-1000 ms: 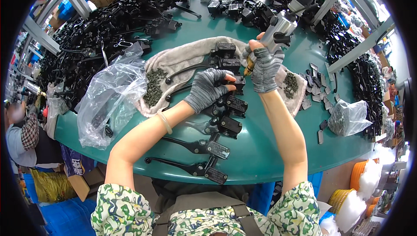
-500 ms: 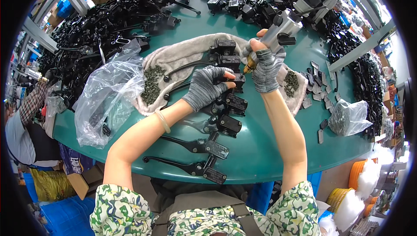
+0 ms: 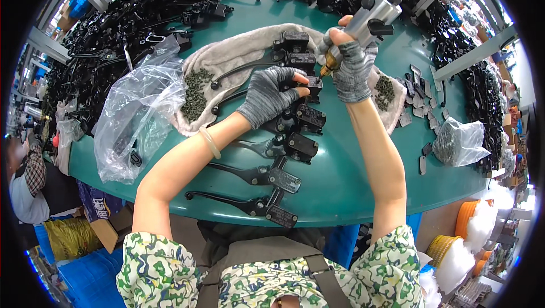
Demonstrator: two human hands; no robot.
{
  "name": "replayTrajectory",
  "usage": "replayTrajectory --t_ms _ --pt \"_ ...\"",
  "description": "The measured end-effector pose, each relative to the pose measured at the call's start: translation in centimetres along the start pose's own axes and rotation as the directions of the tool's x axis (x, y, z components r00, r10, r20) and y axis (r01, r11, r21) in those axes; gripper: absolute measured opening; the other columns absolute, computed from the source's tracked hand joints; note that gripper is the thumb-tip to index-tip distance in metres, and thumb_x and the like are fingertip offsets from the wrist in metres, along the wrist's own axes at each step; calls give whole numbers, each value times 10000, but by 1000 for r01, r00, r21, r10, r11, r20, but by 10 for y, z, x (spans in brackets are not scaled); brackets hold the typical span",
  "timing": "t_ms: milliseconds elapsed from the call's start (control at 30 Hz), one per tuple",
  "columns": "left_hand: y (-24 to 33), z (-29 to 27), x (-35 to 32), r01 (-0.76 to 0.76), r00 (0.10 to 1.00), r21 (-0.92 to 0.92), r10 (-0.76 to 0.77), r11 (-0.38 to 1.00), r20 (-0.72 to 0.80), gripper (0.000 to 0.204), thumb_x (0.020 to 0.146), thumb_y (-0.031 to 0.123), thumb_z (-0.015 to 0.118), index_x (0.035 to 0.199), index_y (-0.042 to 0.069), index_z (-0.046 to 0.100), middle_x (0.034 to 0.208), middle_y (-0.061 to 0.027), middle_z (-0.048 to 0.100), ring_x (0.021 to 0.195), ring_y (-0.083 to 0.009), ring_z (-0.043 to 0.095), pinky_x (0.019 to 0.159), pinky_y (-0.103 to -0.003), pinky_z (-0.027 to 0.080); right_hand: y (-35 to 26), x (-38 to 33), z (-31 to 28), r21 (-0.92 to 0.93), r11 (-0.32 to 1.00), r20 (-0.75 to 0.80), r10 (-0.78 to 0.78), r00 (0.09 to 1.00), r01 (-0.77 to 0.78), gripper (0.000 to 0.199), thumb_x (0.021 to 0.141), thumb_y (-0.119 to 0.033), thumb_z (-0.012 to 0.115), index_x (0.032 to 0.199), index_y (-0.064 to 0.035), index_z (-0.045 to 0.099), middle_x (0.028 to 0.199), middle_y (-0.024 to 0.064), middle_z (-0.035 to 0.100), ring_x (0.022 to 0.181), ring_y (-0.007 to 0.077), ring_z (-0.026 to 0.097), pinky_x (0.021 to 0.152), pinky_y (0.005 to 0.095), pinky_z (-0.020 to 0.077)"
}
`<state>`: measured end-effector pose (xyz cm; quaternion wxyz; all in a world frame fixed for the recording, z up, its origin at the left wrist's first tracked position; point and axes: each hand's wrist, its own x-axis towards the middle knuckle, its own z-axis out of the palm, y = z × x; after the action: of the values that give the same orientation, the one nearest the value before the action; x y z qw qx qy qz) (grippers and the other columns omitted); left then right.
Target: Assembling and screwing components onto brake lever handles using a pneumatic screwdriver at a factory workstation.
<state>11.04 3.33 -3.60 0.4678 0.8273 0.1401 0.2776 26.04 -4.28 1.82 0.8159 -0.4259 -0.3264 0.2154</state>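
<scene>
My left hand (image 3: 268, 93), in a grey fingerless glove, presses down on a black brake-lever assembly (image 3: 309, 84) lying on a beige cloth (image 3: 235, 53). My right hand (image 3: 352, 70), gloved the same way, grips a silver power screwdriver (image 3: 369, 16) held upright, its brass tip pointing down at that assembly. A row of several black brake levers (image 3: 272, 177) runs from the cloth toward the table's near edge. Small dark screws (image 3: 196, 89) are piled on the cloth's left side, and another pile of screws (image 3: 386, 89) lies at its right.
The round green table (image 3: 352, 183) carries a crumpled clear plastic bag (image 3: 136, 109) at left, a bag of parts (image 3: 460, 140) at right, small metal plates (image 3: 411, 95), and heaps of black levers (image 3: 130, 19) along the far rim. Another person (image 3: 25, 183) is at far left.
Both hands stay on the same assembly; the screwdriver has tilted slightly and its tip has come down closer to the part.
</scene>
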Motion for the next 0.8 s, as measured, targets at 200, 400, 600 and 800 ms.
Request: replayTrajectory --t_ms 200,400,600,800 --pt "2 0 1 34 999 -51 -33 998 15 210 744 104 776 934 39 715 989 -90 703 912 -160 654 845 -297 509 -1 6 -6 -2 1000 132 6 991 -5 342 745 -112 712 1023 -17 536 725 80 598 587 161 593 524 293 507" --pt "-7 4 0 -35 999 -36 34 999 -41 208 724 105 789 911 49 719 913 -91 715 809 -153 673 757 -283 527 -2 5 -2 -10 999 175 32 984 -31 348 733 -113 700 1025 -18 537 745 85 586 611 177 589 548 321 521" --pt "-8 7 -1 -40 998 -43 38 998 -47 206 731 118 785 915 53 721 932 -88 715 822 -157 671 764 -285 524 -3 3 -1 -75 997 153 32 988 -21 339 727 -123 697 1014 -15 551 730 83 584 599 172 585 544 312 517" --pt "-9 6 0 -43 998 -60 40 997 -42 211 735 128 783 924 56 721 943 -86 715 843 -163 670 776 -287 521 -9 2 2 -132 990 164 59 985 -37 338 732 -148 693 1010 -14 555 695 81 584 554 170 572 535 296 502"
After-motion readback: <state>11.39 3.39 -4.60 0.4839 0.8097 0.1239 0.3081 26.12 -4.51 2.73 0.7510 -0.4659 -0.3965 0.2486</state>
